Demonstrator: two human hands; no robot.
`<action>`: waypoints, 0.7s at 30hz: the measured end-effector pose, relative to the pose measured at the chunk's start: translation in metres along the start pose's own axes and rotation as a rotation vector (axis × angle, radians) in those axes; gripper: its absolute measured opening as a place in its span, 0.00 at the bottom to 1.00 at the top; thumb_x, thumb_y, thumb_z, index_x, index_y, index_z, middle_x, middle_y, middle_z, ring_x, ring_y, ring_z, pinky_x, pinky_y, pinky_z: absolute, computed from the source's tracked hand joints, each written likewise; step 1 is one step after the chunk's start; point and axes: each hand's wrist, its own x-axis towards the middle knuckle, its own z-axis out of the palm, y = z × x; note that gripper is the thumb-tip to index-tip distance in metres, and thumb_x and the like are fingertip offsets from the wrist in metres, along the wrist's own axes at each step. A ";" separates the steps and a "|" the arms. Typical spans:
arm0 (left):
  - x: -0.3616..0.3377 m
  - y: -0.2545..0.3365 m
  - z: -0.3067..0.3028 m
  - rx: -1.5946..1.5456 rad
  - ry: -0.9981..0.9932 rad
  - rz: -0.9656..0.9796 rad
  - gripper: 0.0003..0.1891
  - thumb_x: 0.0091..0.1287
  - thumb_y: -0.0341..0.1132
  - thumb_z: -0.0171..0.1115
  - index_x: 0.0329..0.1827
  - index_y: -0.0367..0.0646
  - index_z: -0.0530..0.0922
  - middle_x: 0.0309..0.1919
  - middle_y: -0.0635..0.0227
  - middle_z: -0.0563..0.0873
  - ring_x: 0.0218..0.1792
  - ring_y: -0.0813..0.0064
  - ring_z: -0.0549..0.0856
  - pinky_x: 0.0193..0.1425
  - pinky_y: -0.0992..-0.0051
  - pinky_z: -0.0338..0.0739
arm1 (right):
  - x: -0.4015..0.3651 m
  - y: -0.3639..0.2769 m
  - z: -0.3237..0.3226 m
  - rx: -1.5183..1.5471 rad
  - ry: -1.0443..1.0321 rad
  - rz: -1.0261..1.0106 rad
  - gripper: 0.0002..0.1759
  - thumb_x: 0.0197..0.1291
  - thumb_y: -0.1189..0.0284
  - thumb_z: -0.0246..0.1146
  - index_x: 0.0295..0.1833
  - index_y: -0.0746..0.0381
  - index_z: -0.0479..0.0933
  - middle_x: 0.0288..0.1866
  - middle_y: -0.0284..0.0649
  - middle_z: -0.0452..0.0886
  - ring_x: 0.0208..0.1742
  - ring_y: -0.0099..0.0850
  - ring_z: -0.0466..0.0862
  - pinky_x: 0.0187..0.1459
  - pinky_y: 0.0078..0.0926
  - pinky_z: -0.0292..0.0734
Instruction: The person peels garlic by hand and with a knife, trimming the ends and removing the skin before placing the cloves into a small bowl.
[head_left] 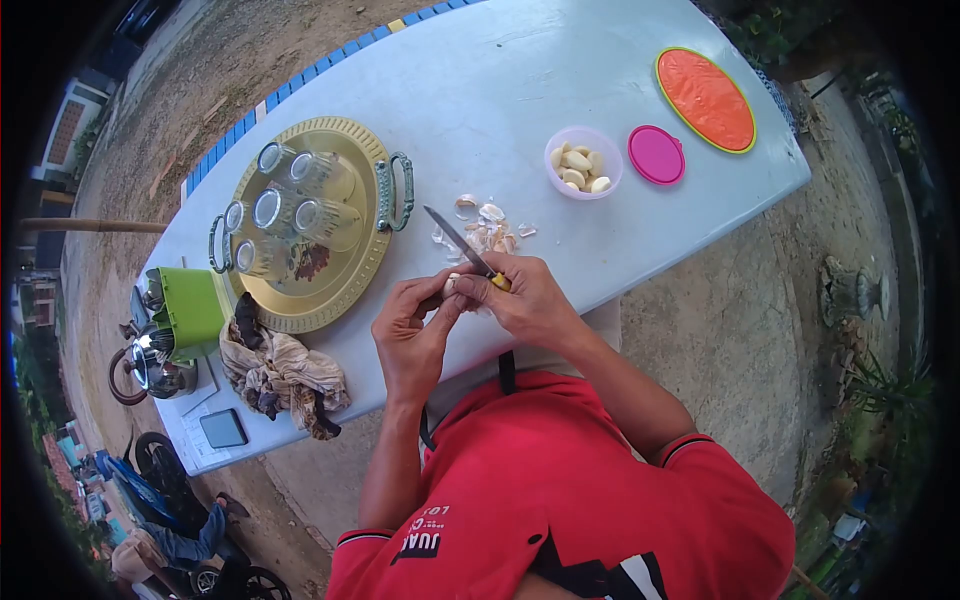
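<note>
My left hand [418,325] pinches a small pale garlic clove [451,284] between thumb and fingers, over the near edge of the white table. In my right hand [527,296] is a knife [460,238] with a yellow handle, its blade pointing up and to the left. The thumb of that hand meets the clove. Just beyond both hands lies a loose pile of garlic skins [490,233]. Farther right, a pale pink bowl [553,180] holds several peeled cloves [577,166].
A gold tray [355,270] with several upturned glasses [322,220] is at left. Near it are a green container [192,308], a kettle [160,365], a crumpled cloth [285,370] and a phone [223,429]. At right lie a pink lid [657,155] and an orange oval [705,100]. A person sits lower left.
</note>
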 end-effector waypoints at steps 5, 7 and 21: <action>-0.001 -0.017 0.002 -0.120 0.101 -0.063 0.14 0.65 0.20 0.68 0.53 0.30 0.81 0.44 0.62 0.86 0.45 0.74 0.87 0.53 0.75 0.84 | 0.002 0.013 0.015 -0.304 0.245 -0.204 0.13 0.72 0.70 0.60 0.44 0.72 0.79 0.30 0.45 0.85 0.29 0.26 0.84 0.32 0.28 0.78; -0.003 -0.022 0.003 -0.141 0.120 -0.055 0.14 0.65 0.20 0.68 0.53 0.30 0.81 0.44 0.62 0.86 0.45 0.75 0.87 0.53 0.75 0.84 | 0.003 0.014 0.022 -0.239 0.275 -0.220 0.12 0.72 0.71 0.59 0.43 0.72 0.78 0.30 0.46 0.85 0.29 0.28 0.85 0.32 0.29 0.78; -0.002 -0.027 0.012 -0.201 0.206 -0.123 0.15 0.67 0.22 0.67 0.55 0.30 0.78 0.46 0.62 0.86 0.47 0.77 0.85 0.54 0.77 0.81 | -0.006 0.017 0.004 -0.276 0.411 -0.203 0.14 0.67 0.66 0.66 0.43 0.69 0.78 0.33 0.45 0.80 0.33 0.35 0.82 0.38 0.34 0.76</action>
